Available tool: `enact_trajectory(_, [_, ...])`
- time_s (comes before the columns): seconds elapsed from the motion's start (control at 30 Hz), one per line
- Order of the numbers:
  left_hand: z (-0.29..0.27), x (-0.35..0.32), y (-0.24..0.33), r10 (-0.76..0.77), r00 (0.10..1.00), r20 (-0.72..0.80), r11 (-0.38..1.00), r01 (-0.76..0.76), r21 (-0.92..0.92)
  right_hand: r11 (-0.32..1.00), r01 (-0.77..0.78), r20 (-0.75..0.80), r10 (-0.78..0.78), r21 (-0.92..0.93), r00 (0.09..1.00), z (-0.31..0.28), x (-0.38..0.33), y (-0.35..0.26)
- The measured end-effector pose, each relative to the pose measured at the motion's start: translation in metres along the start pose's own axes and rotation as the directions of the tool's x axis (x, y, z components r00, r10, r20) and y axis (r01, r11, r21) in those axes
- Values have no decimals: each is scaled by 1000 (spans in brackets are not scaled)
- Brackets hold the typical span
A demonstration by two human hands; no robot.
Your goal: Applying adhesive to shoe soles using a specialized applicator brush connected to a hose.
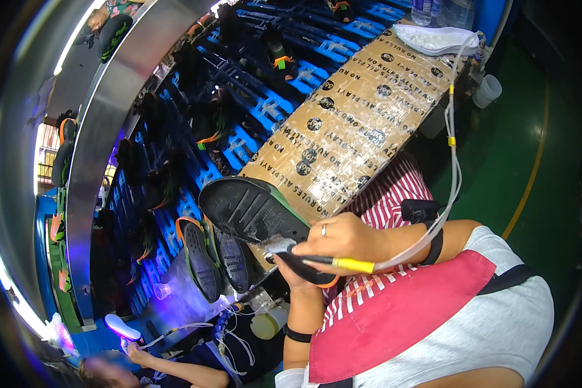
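Observation:
A black shoe sole with a green and orange edge is tilted over the near end of the cardboard-covered bench. My left hand grips the sole from below at its near end, its fingers mostly hidden behind it. Held in my right hand is a brush with a black handle, yellow tape and a clear tube running from its end. The bristles touch the sole's surface, which looks wet in places. Two more dark soles stand just left of it.
Blue conveyor slats carry several dark shoe parts on the left. A white tray of pale material and plastic bottles are at the bench's far end, a white cup beside it. A co-worker's arm holds a brush lower left.

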State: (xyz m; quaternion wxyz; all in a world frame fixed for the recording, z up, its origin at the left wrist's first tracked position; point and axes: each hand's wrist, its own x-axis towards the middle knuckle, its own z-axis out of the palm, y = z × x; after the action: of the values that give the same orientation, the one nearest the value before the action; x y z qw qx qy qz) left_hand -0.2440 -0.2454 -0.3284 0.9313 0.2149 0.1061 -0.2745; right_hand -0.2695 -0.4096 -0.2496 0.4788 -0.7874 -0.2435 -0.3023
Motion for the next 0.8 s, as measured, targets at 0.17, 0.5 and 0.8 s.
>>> enact_trajectory(0.17, [27,2,-3,28,989,144,1000,-29,3,983,1,166,-32,184,986,-4,1,-8])
enact_trajectory(0.5, [28,13,14,121,966,228,991,-104,-84,868,-241,265,133,435,955,-4,-5,-7])
enact_trajectory(0.8, [28,13,35,128,894,429,986,-161,41,812,-356,354,200,462,914,-12,-2,-6])
